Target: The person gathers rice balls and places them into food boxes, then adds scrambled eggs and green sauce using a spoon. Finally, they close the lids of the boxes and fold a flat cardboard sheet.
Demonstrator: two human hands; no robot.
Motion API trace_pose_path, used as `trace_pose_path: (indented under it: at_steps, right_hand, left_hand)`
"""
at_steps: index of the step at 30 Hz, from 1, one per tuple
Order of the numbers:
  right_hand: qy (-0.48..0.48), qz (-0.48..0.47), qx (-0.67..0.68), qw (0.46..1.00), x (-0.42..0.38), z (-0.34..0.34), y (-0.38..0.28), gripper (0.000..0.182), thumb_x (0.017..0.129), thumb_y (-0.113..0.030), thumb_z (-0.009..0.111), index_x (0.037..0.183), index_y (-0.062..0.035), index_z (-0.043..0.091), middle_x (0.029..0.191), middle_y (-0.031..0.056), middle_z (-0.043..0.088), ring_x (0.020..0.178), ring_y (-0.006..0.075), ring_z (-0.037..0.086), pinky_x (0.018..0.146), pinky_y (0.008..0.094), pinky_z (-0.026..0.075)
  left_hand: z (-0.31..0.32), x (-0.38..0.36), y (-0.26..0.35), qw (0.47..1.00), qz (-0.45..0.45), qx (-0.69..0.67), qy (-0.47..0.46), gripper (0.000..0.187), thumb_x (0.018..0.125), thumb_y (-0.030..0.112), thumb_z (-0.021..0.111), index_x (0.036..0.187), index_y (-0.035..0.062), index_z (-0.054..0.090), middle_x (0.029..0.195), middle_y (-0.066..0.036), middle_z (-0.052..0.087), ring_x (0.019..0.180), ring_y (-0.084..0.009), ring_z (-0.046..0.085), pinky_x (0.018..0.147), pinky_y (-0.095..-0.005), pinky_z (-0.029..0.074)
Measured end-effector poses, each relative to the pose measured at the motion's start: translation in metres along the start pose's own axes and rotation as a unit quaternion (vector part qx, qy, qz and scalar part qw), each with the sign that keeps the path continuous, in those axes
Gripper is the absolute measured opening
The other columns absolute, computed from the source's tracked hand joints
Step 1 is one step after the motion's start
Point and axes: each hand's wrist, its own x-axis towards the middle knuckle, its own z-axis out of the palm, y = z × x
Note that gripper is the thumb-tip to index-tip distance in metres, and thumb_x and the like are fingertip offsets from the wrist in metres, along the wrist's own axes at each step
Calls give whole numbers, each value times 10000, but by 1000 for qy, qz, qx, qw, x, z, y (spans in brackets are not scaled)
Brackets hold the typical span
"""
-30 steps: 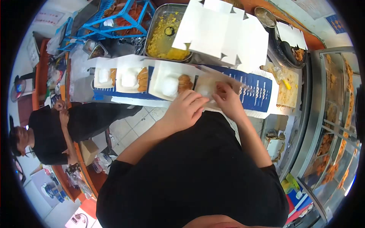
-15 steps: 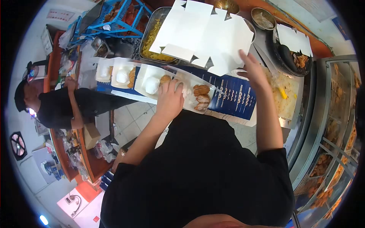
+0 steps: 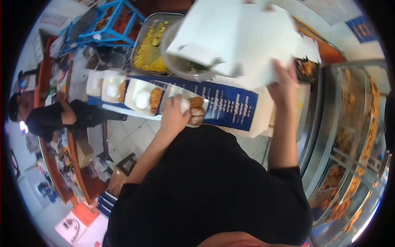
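My left hand (image 3: pixel 174 114) is inside an open paper food box. Its fingers curl over a white mound (image 3: pixel 185 106), which looks like rice, beside sliced fried cutlet (image 3: pixel 196 112). My right hand (image 3: pixel 284 82) grips the lower right edge of a large, flat white cardboard sheet (image 3: pixel 242 45) with notched edges. The sheet is tilted and blurred, and it partly covers a round container (image 3: pixel 173 61). To the left, several boxes stand in a row, among them one box (image 3: pixel 133 108) with a white mound and fried cutlet (image 3: pixel 156 101).
Under the boxes lies a dark blue printed sheet (image 3: pixel 236 108). Behind are a tray of yellow food (image 3: pixel 150 49) and a blue basket (image 3: pixel 117 29). A glass-fronted cabinet (image 3: pixel 349 136) with fried food is on the right. Another person (image 3: pixel 45 113) stands at left.
The cardboard sheet has risen toward the camera with my right hand, and the round container beneath shows more. My left hand stays at the cutlet box. The whole view has shifted.
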Motion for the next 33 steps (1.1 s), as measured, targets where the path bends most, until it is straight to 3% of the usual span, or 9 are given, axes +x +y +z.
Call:
trace_pose_path:
  at_steps: [6, 12, 17, 20, 22, 24, 28, 30, 33]
  right_hand:
    - [150, -123, 97, 976, 53, -134, 46, 446, 1011, -129, 494, 1427, -19, 379, 1360, 183, 520, 1225, 324, 567, 977, 469, 534]
    - [211, 35, 99, 972, 129, -212, 110, 483, 1039, -237, 462, 1453, -51, 297, 1413, 179, 446, 1168, 375, 601, 781, 393, 610]
    - [109, 217, -152, 958, 87, -157, 64, 303, 1022, -305, 528, 1181, -56, 597, 882, 45, 662, 703, 138, 654, 542, 232, 491]
    - [48, -65, -408, 909, 59, -48, 49, 278, 991, -319, 603, 951, -54, 673, 681, -35, 535, 553, 32, 439, 482, 206, 318]
    - [-39, -119, -474, 872, 55, 50, 26, 269, 1001, -271, 588, 988, -17, 678, 745, -6, 588, 625, 54, 512, 570, 189, 382]
    - [-149, -216, -519, 813, 36, 170, 21, 281, 981, -191, 592, 1133, 37, 656, 1034, 111, 703, 933, 144, 638, 852, 272, 474]
    - [-355, -211, -643, 645, 79, 325, 100, 240, 922, -179, 568, 1067, -25, 682, 911, 164, 693, 810, 282, 684, 761, 372, 541]
    - [-378, -137, -786, 470, 105, 382, 159, 224, 837, -58, 537, 946, 2, 724, 969, 192, 712, 786, 343, 712, 703, 451, 554]
    - [-410, -22, -883, 228, 175, 400, 283, 231, 813, -197, 619, 860, -6, 740, 893, 206, 718, 806, 332, 715, 697, 423, 550]
  left_hand:
    - [-33, 1, 14, 988, 49, 146, 26, 607, 752, 173, 755, 1287, 28, 508, 1219, -201, 501, 1124, -388, 496, 957, -479, 432]
    - [-47, 1, -6, 975, 86, 205, 3, 555, 757, 217, 765, 1246, 60, 555, 1249, -148, 512, 1112, -344, 492, 914, -445, 417]
    - [-99, -9, -71, 984, 131, 18, 117, 277, 834, 74, 687, 1104, 45, 627, 920, -120, 629, 824, -289, 602, 743, -402, 492]
    - [-128, -28, -123, 979, 13, -14, 204, 229, 849, 53, 640, 1076, 33, 611, 827, -136, 606, 715, -323, 611, 662, -419, 503]
    - [-130, -50, -175, 979, -74, -31, 188, 237, 857, 59, 634, 1092, 37, 605, 865, -147, 620, 736, -341, 624, 673, -424, 517]
    - [-119, -79, -236, 972, -153, -50, 172, 245, 866, 64, 628, 1108, 42, 600, 903, -158, 633, 757, -359, 637, 684, -428, 530]
    - [-83, -123, -339, 983, -126, 59, -116, 344, 895, 158, 626, 1226, 80, 577, 1007, -184, 664, 933, -375, 659, 835, -453, 530]
    - [-50, -151, -405, 952, -155, 82, -252, 372, 908, 193, 624, 1259, 79, 571, 1065, -209, 663, 1014, -375, 647, 897, -458, 509]
    - [-29, -178, -462, 928, -318, -98, -169, 392, 909, 235, 647, 1264, 82, 575, 1139, -230, 664, 1056, -379, 643, 907, -440, 512]
